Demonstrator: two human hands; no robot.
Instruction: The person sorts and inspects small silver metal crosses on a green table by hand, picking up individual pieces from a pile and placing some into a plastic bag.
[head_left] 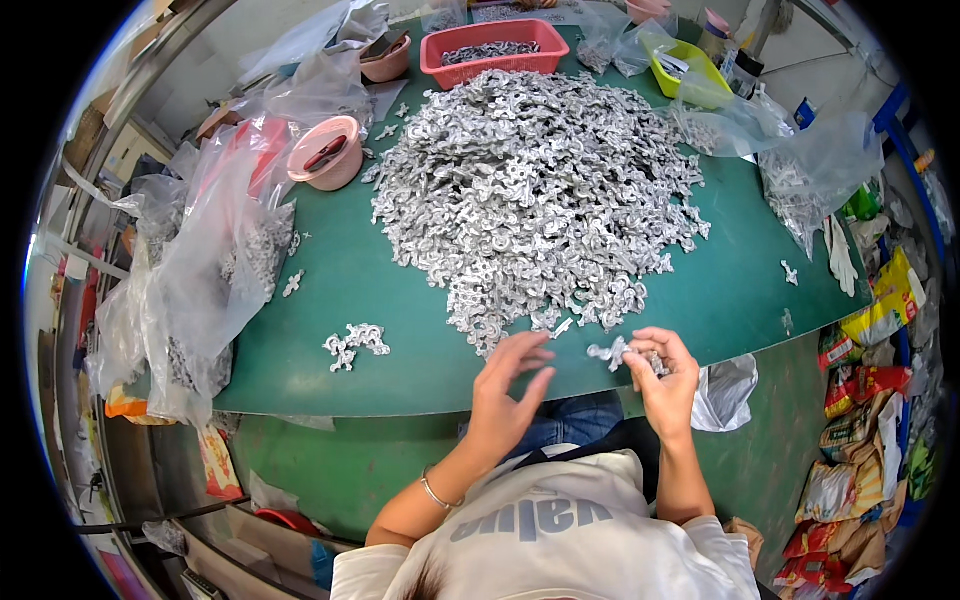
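The right hand (665,375) pinches a small grey metal casting (608,352) just below the big pile of castings (540,190). The left hand (510,385) hovers beside it, fingers spread, holding nothing. Best to steady the piece with both hands before turning it.

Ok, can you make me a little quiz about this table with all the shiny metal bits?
1. True or false: the table is green.
2. Which hand holds metal parts: left or right?
3. What colour is the basket behind the big pile? A red, B blue, C black.

Key: 1 true. 2 right hand; its parts stick out by the fingers. 3 A.
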